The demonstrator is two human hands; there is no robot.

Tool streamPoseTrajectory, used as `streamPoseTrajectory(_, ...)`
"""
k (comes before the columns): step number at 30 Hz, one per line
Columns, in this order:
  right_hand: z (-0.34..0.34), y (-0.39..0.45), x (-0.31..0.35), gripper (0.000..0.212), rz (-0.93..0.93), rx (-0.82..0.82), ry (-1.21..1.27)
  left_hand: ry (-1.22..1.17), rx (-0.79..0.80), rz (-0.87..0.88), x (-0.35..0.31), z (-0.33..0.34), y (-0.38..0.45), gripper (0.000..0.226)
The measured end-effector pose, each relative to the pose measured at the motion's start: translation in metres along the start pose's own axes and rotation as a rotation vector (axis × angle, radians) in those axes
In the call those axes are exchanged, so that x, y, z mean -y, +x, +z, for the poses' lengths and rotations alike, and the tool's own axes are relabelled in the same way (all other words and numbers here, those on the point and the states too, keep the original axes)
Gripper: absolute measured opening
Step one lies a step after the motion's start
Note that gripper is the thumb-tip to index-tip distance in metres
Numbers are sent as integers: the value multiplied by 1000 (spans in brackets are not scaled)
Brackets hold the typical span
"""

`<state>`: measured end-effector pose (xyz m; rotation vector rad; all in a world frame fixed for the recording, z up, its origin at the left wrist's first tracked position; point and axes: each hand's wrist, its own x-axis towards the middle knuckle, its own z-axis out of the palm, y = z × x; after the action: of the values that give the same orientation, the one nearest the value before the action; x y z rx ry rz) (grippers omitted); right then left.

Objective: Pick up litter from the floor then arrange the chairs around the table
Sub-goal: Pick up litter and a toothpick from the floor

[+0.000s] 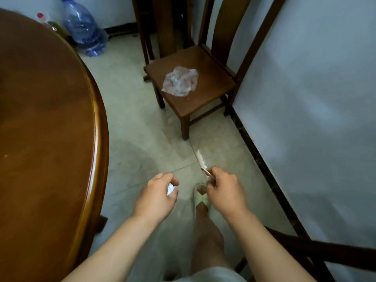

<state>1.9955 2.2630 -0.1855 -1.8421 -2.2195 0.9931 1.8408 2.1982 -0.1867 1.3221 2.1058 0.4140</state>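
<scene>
My left hand (157,195) is curled around a small white crumpled scrap of paper (170,189), held above the tiled floor. My right hand (223,190) pinches a thin wooden stick with a white wrapper (201,160) that points up and away from me. A wooden chair (203,92) stands ahead by the right wall, and a crumpled clear plastic bag (180,81) lies on its seat. The round brown wooden table (46,123) fills the left side.
A large clear plastic water bottle (83,27) and smaller bottles stand on the floor by the far wall. A second chair (162,23) stands behind the first. Dark chair legs (317,247) cross the lower right. My slippered foot (200,197) is below my hands.
</scene>
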Motion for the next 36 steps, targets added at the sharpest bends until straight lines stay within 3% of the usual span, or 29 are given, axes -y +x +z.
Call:
streamPoseTrajectory(8,-73,179,42,4,-218,79,-85,-3,-139,-141,-46,-56,155,8)
streamPoseTrajectory(15,-94,289,76,12,-326,147,-112,-10,-205,-251,-58,-87,241,13)
streamPoseTrajectory(26,-97,453,127,13,-232,197,-177,-48,-83,-255,-43,-124,418,18)
streamPoseTrajectory(36,-100,561,201,14,-331,241,-158,0,-161,-327,-24,-203,520,13)
